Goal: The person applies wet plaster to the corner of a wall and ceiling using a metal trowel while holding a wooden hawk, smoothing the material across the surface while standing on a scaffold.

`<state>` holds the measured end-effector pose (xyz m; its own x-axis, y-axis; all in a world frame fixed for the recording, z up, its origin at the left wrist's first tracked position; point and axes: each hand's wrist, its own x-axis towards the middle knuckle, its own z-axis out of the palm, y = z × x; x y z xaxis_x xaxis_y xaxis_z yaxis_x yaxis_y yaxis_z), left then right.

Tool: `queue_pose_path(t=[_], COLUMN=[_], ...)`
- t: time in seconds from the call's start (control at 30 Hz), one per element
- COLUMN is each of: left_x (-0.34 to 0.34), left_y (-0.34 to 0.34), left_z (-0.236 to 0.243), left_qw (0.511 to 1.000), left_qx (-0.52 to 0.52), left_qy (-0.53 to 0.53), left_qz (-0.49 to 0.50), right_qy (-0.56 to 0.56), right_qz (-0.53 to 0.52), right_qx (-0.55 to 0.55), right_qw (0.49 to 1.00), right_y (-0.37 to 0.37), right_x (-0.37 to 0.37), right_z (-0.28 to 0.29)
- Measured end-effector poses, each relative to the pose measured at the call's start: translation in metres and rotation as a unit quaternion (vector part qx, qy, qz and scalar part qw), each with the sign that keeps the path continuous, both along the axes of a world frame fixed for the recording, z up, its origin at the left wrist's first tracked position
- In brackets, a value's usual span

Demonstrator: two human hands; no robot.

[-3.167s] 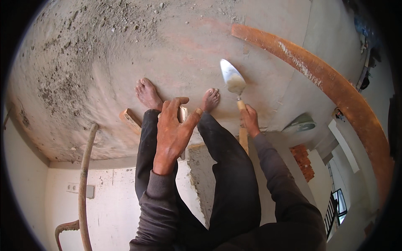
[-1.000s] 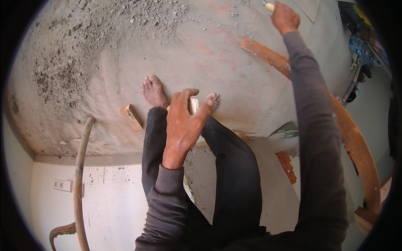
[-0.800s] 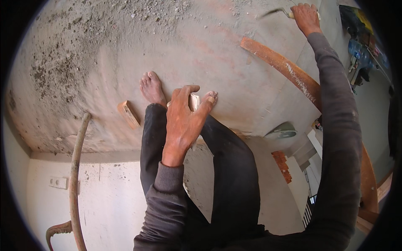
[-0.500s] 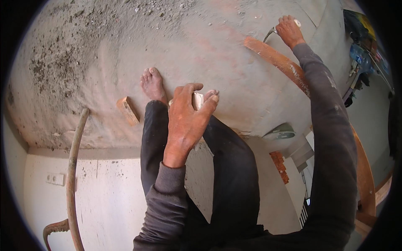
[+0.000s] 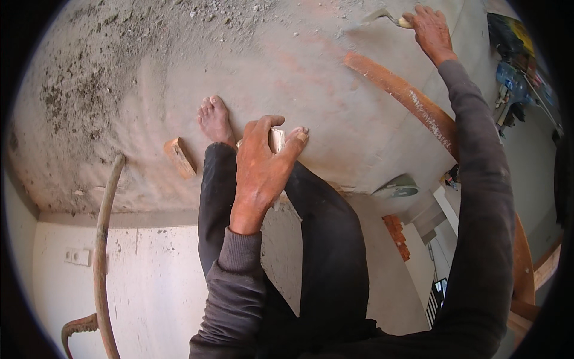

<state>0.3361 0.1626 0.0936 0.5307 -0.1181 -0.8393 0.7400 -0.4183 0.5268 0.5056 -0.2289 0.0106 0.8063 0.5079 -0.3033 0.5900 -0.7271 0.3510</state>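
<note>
My left hand is in front of my knees, its thumb and fingers closed round a whitish block-like object. Most of that object is hidden by the hand, so its kind does not show. At the far right, my outstretched right hand is closed on a trowel, whose pale handle pokes out on the hand's left. The trowel's thin metal blade is over the dusty grey surface and slightly blurred. Below the trowel lies a long orange-brown wooden board, passing behind my right forearm.
Loose crumbly mortar covers the surface at the far left. A small wood block lies left of my bare foot. A wooden pole stands at left. Bricks and a plastic bottle are to the right.
My right hand has moved farther away and slightly right with the trowel, whose blade now shows more fully. My left hand has barely shifted and keeps its hold.
</note>
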Motion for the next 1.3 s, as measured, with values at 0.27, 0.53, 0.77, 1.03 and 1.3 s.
queue_pose_path(t=[0.27,0.53,0.77,1.03,1.3], left_x=[-0.002,-0.004,-0.004,-0.002,-0.005], left_y=[-0.001,0.000,0.001,-0.002,-0.003], left_z=[0.000,0.000,0.000,0.000,-0.005], left_qw=[1.000,1.000,1.000,1.000,1.000], left_qx=[0.001,0.004,-0.002,-0.007,-0.010], left_qy=[-0.005,-0.001,-0.005,-0.010,-0.021], left_qz=[0.002,-0.001,0.009,0.002,0.003], right_qy=[0.102,0.079,0.163,0.261,0.188], right_qz=[0.054,-0.119,-0.227,-0.272,-0.394], right_qx=[-0.209,-0.040,-0.135,-0.229,0.182], right_qw=[0.971,0.989,0.950,0.897,0.881], right_y=[-0.006,-0.011,-0.024,0.029,0.078], right_x=[-0.004,0.017,0.010,-0.017,-0.076], right_z=[-0.027,-0.034,0.007,-0.003,0.007])
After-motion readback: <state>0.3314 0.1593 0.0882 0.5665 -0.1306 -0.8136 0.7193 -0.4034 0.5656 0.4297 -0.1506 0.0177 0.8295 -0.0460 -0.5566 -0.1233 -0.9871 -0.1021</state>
